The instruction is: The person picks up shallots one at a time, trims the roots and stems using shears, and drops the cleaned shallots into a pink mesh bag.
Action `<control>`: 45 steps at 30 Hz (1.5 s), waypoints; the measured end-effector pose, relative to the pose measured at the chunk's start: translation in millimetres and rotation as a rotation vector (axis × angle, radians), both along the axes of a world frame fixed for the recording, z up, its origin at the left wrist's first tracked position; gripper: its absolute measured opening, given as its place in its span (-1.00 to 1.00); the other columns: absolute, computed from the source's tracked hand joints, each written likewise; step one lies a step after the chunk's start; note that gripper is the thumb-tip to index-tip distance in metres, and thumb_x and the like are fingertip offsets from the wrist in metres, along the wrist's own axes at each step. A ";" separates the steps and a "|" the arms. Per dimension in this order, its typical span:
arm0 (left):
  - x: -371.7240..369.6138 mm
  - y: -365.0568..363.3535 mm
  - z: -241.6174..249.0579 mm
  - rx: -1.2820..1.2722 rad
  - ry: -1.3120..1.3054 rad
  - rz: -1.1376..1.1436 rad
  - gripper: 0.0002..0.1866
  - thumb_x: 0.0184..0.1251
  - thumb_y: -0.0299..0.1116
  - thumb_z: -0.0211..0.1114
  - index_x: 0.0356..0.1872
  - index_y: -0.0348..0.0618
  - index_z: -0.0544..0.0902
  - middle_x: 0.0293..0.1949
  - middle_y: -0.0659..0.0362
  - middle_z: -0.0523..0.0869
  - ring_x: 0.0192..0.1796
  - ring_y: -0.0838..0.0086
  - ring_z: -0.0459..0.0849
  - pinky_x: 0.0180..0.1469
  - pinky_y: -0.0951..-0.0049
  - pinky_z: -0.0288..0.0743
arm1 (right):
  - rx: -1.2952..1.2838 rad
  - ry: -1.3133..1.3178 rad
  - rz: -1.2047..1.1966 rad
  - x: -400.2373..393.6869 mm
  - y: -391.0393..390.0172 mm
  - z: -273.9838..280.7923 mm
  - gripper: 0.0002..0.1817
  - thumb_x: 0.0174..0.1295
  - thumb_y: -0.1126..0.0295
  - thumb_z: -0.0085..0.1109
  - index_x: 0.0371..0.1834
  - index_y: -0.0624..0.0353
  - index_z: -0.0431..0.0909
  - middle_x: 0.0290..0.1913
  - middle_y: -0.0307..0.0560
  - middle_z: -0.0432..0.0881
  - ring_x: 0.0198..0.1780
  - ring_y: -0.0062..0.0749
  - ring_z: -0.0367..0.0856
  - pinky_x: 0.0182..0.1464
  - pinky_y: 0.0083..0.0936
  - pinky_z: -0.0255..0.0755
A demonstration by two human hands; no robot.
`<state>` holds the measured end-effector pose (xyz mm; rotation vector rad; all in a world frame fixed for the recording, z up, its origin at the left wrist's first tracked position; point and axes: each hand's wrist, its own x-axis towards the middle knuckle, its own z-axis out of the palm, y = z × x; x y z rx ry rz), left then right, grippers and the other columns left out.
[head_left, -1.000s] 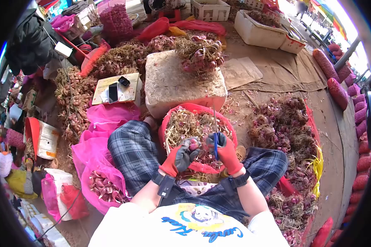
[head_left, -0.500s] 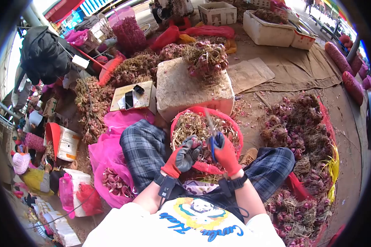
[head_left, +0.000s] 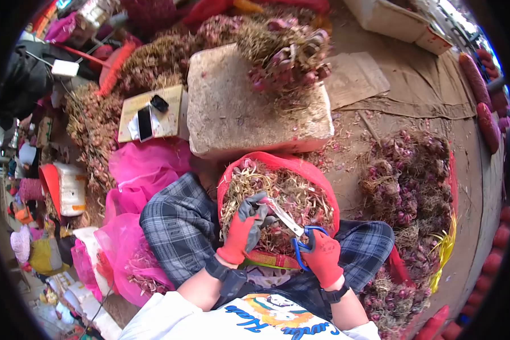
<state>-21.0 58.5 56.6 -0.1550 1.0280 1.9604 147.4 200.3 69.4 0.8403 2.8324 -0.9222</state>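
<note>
Right hand (head_left: 324,258) holds scissors (head_left: 294,227) aimed toward left hand (head_left: 243,229), whose grip I can't tell; a slip could nick it

Wrinkled brown floor sheeting (head_left: 425,82), bright daylight

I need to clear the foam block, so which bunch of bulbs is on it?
The bunch at the far right corner of the foam block; the right heap and left heap lie off it.
</note>
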 end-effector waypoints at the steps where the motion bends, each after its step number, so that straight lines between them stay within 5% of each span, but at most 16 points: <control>1: -0.5 -0.9 -0.2 -0.014 -0.008 0.013 -0.58 0.36 -0.46 0.16 0.22 -0.19 0.34 -0.12 0.26 0.55 -0.08 0.60 0.59 -0.03 0.52 0.55 | -0.036 -0.031 0.020 -5.0 1.7 1.8 -0.50 -0.18 0.12 0.43 -0.18 0.11 0.52 -0.31 -0.06 0.63 -0.30 -0.11 0.62 -0.31 -0.27 0.46; 6: -4.3 13.5 18.8 -0.169 -0.153 0.124 -0.57 0.29 -0.52 0.11 0.21 -0.21 0.36 -0.25 0.26 0.55 -0.11 0.50 0.63 -0.02 0.47 0.55 | -0.052 -0.091 0.031 -24.4 9.6 28.2 -0.65 -0.11 0.27 0.41 -0.24 0.11 0.57 -0.44 -0.06 0.62 -0.42 -0.11 0.62 -0.41 -0.32 0.43; 12: 4.5 -0.3 23.5 0.201 -0.264 0.163 -0.59 0.40 -0.38 0.12 0.24 -0.16 0.34 -0.10 0.26 0.56 -0.08 0.44 0.64 -0.02 0.50 0.54 | -0.345 -0.042 -0.142 -21.1 9.1 36.8 -0.66 -0.03 0.32 0.38 -0.17 0.15 0.58 -0.42 -0.03 0.64 -0.38 -0.15 0.65 -0.34 -0.38 0.46; 16: 23.0 -20.2 17.8 0.350 -0.239 0.189 -0.63 0.42 -0.42 0.11 0.22 -0.12 0.37 -0.04 0.25 0.53 -0.07 0.47 0.62 -0.03 0.53 0.55 | -0.206 0.252 -0.034 -16.3 -18.4 40.4 -0.66 -0.03 0.31 0.37 -0.17 0.15 0.57 -0.30 0.03 0.63 -0.28 -0.06 0.64 -0.23 -0.29 0.47; 18: 39.5 -39.2 4.2 0.303 -0.119 0.195 -0.60 0.37 -0.51 0.13 0.22 -0.15 0.36 0.02 0.16 0.52 -0.08 0.41 0.64 -0.02 0.43 0.58 | -0.035 0.206 -0.042 -6.7 -45.4 51.2 -0.64 -0.05 0.26 0.39 -0.19 0.14 0.57 -0.31 0.02 0.63 -0.28 -0.05 0.63 -0.24 -0.28 0.46; 24: 52.4 -87.8 18.7 0.290 0.187 0.218 -0.62 0.37 -0.54 0.13 0.20 -0.19 0.40 -0.07 0.20 0.55 -0.11 0.53 0.61 -0.03 0.51 0.57 | 0.280 0.065 0.067 45.4 -96.3 76.2 -0.56 -0.09 0.05 0.40 -0.22 0.09 0.59 -0.34 -0.05 0.64 -0.32 -0.10 0.64 -0.30 -0.32 0.47; 36: 94.6 -116.1 35.0 0.356 0.276 0.175 -0.66 0.37 -0.51 0.16 0.15 -0.22 0.45 -0.15 0.22 0.61 -0.21 0.56 0.65 -0.13 0.52 0.61 | 0.382 0.239 0.121 86.9 -121.3 102.0 -0.68 -0.11 0.13 0.40 -0.37 0.05 0.59 -0.42 -0.16 0.64 -0.38 -0.18 0.63 -0.34 -0.33 0.44; 45: 79.8 -117.3 30.9 0.350 0.212 0.038 -0.65 0.37 -0.53 0.13 0.16 -0.22 0.42 -0.09 0.20 0.60 -0.08 0.55 0.62 -0.08 0.46 0.62 | 0.399 0.186 0.123 85.0 -128.5 105.8 -0.66 -0.09 0.06 0.38 -0.41 0.04 0.57 -0.43 -0.10 0.64 -0.38 -0.17 0.63 -0.34 -0.32 0.45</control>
